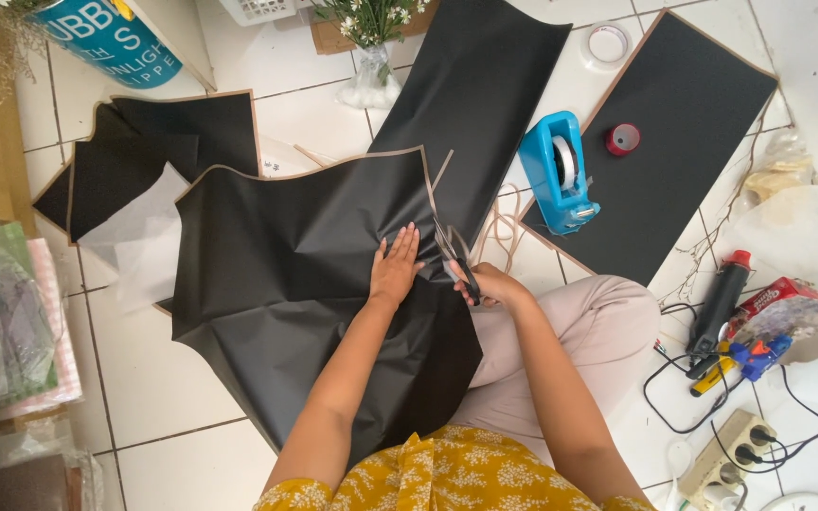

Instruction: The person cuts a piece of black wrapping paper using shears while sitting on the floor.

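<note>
A person seated on the white tiled floor (191, 416) is pressing the left hand (396, 265), fingers flat and together, on a large black wrapping sheet with a tan edge (286, 274) at the frame's centre, while the right hand (489, 284) is gripping dark-handled scissors (456, 257) cutting along the sheet's right edge. With the blades working just beside the left fingertips, a slip could be nicking them, or the creased sheet could be shifting and tearing crookedly. A blue tape dispenser (557, 170) is sitting upper right.
</note>
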